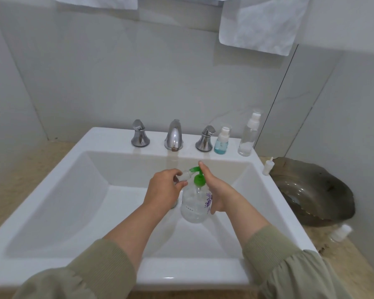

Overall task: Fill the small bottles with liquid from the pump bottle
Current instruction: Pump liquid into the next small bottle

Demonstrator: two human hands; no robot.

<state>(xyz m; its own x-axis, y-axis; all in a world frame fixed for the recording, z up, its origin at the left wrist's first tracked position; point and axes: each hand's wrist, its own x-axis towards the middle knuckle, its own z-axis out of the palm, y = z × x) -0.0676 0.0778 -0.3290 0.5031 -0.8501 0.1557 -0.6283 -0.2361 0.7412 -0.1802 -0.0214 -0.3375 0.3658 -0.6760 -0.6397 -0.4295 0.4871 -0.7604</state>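
Both hands are over the basin of the white sink (58,169); the left hand (163,187) has its fingers curled around a small clear bottle (185,176) and holds it tilted, with its mouth at the spout of the green pump head (198,175); the right hand (214,188) grips the pump bottle (194,205) from the side, and one straight finger reaches up past the top of the pump head; whether it presses down I cannot tell. The pump bottle is clear with purple print, and it is held above the sink floor, between the two hands. Both forearms come out of olive green sleeves (80,275). On the back rim of the sink stand the chrome faucet (173,134) and two chrome handles, one at the left (140,133) and one at the right (205,139); just beside the right handle stands a small bottle with blue liquid (221,141), and next to it a tall clear spray bottle (248,134). A white pump cap (267,167) stands at the right edge of the sink; near it, on the counter, is a brown glass dish (311,190); a further clear bottle (340,233) lies in front of the dish, but it is blurred. White towels (259,22) hang on the wall above.
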